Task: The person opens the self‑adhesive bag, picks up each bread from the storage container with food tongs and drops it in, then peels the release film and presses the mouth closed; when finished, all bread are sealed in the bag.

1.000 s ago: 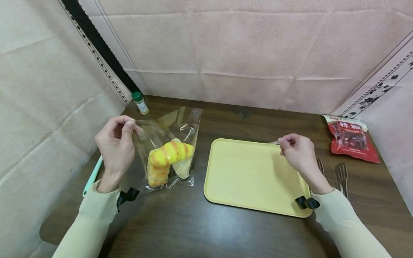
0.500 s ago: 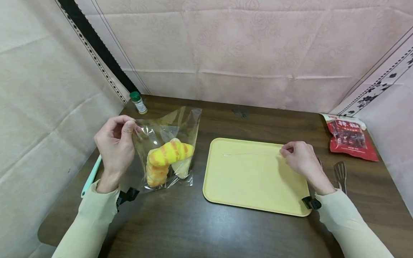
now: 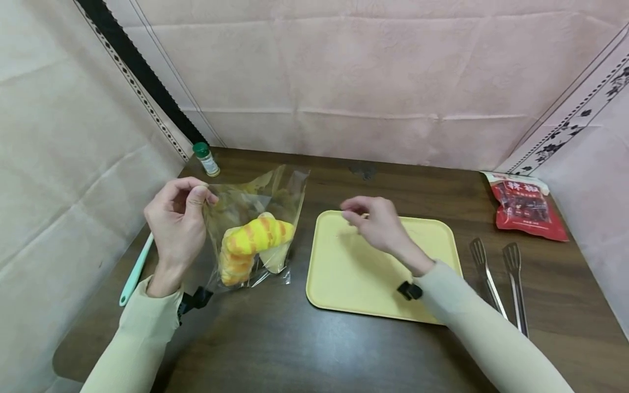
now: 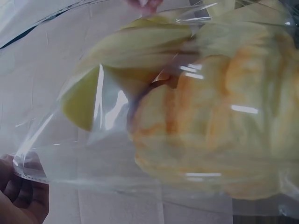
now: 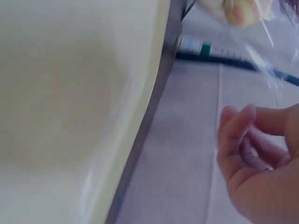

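Observation:
In the head view my left hand (image 3: 177, 221) pinches the upper left corner of a clear plastic bag (image 3: 287, 185), holding it up over the left of the table. Inside are yellow bread rolls with orange stripes (image 3: 257, 236) and a paler piece (image 3: 275, 256). The left wrist view shows the striped bread (image 4: 205, 107) close up through the film, with my left fingers at the bag's corner. My right hand (image 3: 375, 221) hovers above the far left part of a yellow tray (image 3: 344, 289). In the right wrist view its fingers are loosely curled, and nothing shows between them.
Two metal forks (image 3: 484, 267) lie right of the tray. A red snack packet (image 3: 528, 210) lies at the back right. A green-capped bottle (image 3: 206, 159) stands at the back left, and a turquoise handle (image 3: 136, 273) lies beside my left forearm. Cloth walls enclose the table.
My right hand has moved left from the tray's far right corner, uncovering the forks. A thin clear strip seen near its fingertips earlier no longer shows. My left hand has stayed on the bag.

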`<state>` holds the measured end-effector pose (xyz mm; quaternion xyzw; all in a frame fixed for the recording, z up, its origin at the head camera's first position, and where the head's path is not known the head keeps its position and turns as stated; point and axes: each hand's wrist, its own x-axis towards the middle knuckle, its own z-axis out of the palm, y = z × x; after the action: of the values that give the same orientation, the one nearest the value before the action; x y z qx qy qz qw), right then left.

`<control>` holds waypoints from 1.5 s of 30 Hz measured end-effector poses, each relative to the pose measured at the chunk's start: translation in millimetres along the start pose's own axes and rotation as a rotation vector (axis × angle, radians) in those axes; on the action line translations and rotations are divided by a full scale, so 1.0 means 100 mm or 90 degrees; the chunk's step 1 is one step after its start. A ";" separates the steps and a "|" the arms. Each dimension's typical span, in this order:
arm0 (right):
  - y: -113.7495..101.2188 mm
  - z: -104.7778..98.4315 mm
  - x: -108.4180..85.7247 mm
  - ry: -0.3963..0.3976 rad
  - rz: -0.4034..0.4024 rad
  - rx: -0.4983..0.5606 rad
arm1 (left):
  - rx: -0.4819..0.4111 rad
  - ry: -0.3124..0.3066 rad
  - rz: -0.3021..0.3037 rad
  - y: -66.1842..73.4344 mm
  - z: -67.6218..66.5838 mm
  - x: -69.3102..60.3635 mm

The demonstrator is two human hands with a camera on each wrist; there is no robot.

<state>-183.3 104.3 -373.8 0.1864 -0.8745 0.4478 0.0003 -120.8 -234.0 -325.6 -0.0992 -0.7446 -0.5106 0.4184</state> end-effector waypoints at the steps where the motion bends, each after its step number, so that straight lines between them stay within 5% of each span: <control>1: -0.05 0.09 0.07 -0.019 -0.001 0.043 | -0.002 -0.001 0.001 0.00 -0.01 -0.01; 7: -0.28 0.40 0.42 -0.094 -0.010 0.247 | -0.039 -0.017 0.006 0.00 -0.03 -0.01; 11: -0.34 0.48 0.53 -0.086 -0.024 0.311 | -0.049 -0.034 -0.005 -0.01 -0.08 0.00; 19: -0.38 0.53 0.47 0.010 -0.043 0.343 | -0.021 -0.029 -0.057 -0.09 -0.20 0.04; 23: -0.40 0.55 0.44 0.033 -0.059 0.341 | 0.033 -0.074 -0.076 -0.12 -0.22 0.05; 30: -0.42 0.58 0.41 0.051 -0.045 0.343 | 0.027 -0.136 -0.143 -0.12 -0.22 0.00; 45: -0.36 0.55 0.36 0.106 -0.038 0.340 | 0.053 -0.128 -0.152 -0.13 -0.24 0.02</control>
<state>-195.7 30.9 -372.6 0.1679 -0.7166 0.6760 0.0361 -116.3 -260.6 -329.9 -0.0433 -0.8097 -0.5131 0.2817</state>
